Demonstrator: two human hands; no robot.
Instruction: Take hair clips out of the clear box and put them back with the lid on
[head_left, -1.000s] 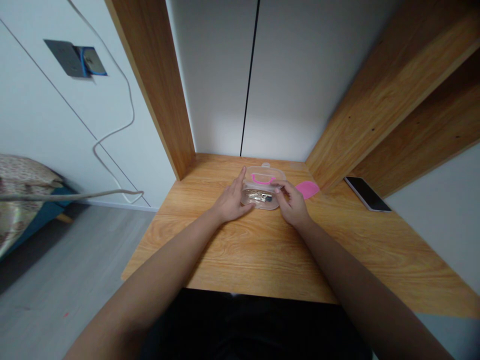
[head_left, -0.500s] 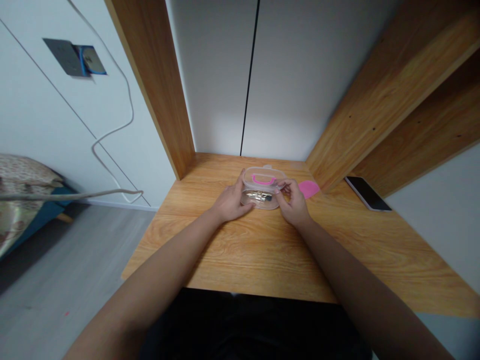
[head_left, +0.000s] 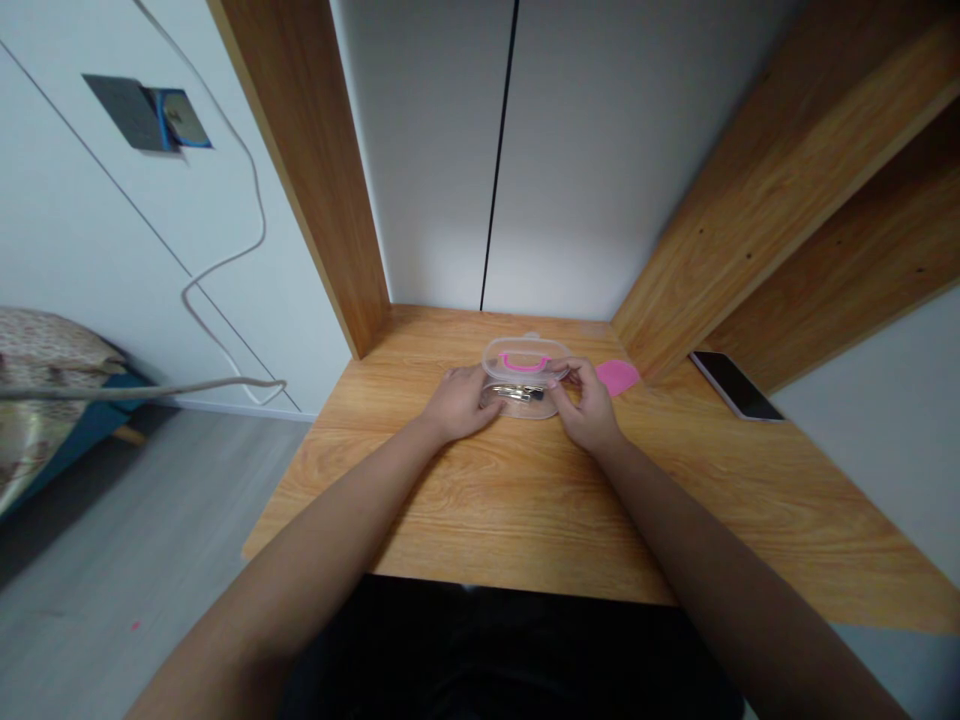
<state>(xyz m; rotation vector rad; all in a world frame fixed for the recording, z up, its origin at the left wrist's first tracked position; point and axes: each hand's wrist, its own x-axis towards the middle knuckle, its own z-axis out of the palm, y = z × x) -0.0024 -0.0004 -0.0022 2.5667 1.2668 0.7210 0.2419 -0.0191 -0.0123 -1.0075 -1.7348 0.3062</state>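
Observation:
A small clear plastic box (head_left: 536, 409) rests on the wooden table, its see-through lid (head_left: 491, 352) with a pink handle (head_left: 525, 366) tilted up at the back. Inside lie several shiny gold and silver metal pieces (head_left: 514, 392) with a dark part, too small to name. My left hand (head_left: 456, 402) is closed around the box's left end, thumb at the front rim. On the right, my right hand (head_left: 589, 405) pinches the edge where lid and box meet; some of its fingers are behind the lid.
A flat pink piece (head_left: 616, 377) lies just right of my right hand. Farther right is a phone (head_left: 735, 386) near the wooden upright (head_left: 720, 240). A white panel (head_left: 442, 200) stands behind the table. A white cable (head_left: 262, 200) hangs down the wall at left.
The lid has come slightly down and forward over the box. My left hand's fingers have drawn down from the lid's left edge; my right hand stays nearly in place.

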